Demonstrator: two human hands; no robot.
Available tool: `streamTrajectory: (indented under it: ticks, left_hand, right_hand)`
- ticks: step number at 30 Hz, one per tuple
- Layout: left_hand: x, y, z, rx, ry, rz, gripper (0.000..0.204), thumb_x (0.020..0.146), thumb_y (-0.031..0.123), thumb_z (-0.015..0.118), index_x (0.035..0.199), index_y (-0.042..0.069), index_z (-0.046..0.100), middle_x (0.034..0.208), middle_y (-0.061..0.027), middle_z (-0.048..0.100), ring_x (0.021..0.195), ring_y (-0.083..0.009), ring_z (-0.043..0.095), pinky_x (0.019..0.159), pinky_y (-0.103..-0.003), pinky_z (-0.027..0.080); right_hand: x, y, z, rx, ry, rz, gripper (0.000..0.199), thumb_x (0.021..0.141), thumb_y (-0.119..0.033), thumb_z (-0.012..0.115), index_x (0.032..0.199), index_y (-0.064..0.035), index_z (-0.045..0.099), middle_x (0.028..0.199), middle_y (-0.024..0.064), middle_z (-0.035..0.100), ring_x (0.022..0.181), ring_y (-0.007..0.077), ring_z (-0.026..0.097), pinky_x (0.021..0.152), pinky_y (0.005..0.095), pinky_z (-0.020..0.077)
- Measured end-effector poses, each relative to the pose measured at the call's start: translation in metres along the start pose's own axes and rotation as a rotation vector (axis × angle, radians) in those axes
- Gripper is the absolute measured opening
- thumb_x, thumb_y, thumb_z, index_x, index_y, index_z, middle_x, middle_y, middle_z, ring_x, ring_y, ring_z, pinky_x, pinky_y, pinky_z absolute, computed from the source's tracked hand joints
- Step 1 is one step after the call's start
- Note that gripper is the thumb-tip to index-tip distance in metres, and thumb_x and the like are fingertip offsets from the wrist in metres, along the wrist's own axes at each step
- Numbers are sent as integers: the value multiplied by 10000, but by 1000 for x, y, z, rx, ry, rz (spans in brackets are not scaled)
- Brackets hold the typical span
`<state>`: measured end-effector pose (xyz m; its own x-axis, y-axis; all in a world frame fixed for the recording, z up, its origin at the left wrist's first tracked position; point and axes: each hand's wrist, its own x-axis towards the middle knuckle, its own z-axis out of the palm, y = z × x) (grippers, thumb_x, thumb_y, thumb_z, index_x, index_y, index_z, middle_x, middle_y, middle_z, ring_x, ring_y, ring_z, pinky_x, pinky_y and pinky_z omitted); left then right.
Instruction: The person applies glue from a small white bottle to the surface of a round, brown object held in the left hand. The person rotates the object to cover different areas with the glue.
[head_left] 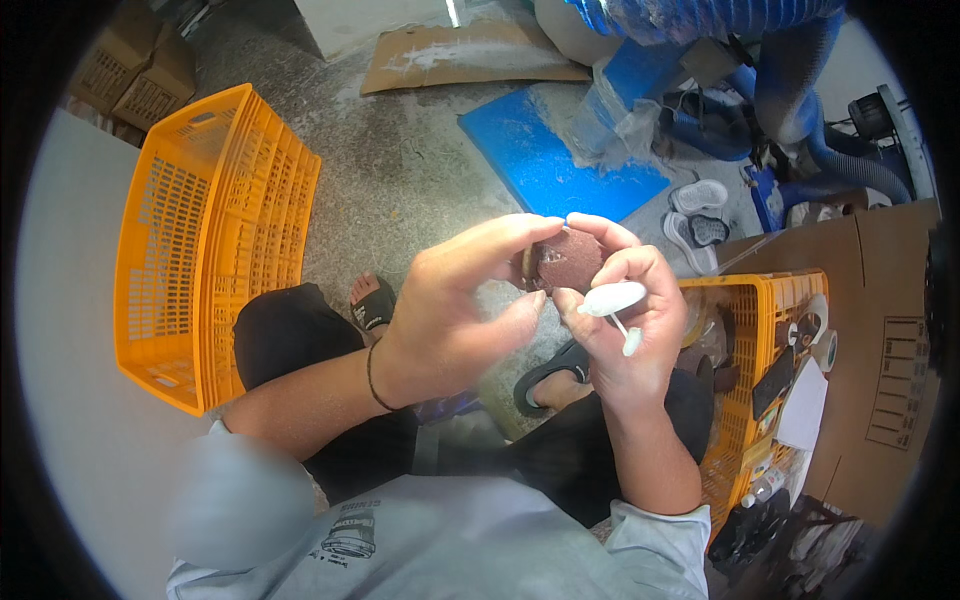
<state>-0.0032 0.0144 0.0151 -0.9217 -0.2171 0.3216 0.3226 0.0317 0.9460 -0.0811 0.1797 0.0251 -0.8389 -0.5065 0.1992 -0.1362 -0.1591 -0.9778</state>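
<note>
A reddish-brown piece of sandpaper (570, 262), curled or rounded in shape, is held up between my two hands. My left hand (445, 305) grips its left side, fingers stretched along the top and the thumb below. From the right, my right hand (640, 325) pinches the sandpaper between thumb and fingers. Tucked in that same hand is a small white part (613, 298), an oval head joined by a thin stem to a smaller white end. Its exact kind cannot be made out, and my fingers hide part of the sandpaper's far side.
Stacked yellow crates (215, 250) stand at the left. Another yellow crate (738, 425) at the right carries tape, papers and a bottle. A blue board (540, 150), white shoe soles (692, 235) and a cardboard sheet (470, 58) lie ahead. Blue hoses (795, 85) hang at the upper right.
</note>
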Motion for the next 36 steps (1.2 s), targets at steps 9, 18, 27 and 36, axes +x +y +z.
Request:
streamTrajectory:
  ticks: [9, 18, 27, 36]
  left_hand:
    - [1, 3, -1, -12, -18, -97, 522, 852, -41, 659, 1367, -42, 574, 1258, -156, 653, 1120, -195, 666, 960, -328, 545]
    - [2, 8, -1, -34, -26, -194, 538, 871, -57, 652, 1400, -50, 552, 1261, -121, 655, 1140, -161, 650, 1000, -311, 521]
    - [5, 12, -4, 9, -32, -247, 546, 881, -57, 655, 1417, -50, 547, 1269, -110, 652, 1135, -137, 637, 1000, -290, 513]
    - [6, 13, -6, -2, -39, -206, 545, 872, -58, 651, 1408, -54, 555, 1240, -95, 654, 1121, -132, 635, 1002, -296, 513]
  right_hand:
    - [2, 2, -1, -86, -5, -10, 250, 785, -9, 756, 879, -72, 533, 1339, 235, 601, 1160, 202, 592, 1002, 353, 467]
    - [5, 5, 0, -18, 13, 15, 249, 782, 14, 747, 866, -72, 528, 1333, 229, 607, 1143, 189, 592, 994, 346, 472]
    - [6, 4, 4, 75, 28, 70, 253, 777, 19, 749, 865, -78, 531, 1331, 223, 607, 1144, 187, 591, 991, 337, 475]
    - [7, 2, 5, 13, 9, 15, 261, 777, 3, 758, 870, -80, 529, 1336, 216, 606, 1134, 189, 597, 995, 344, 470]
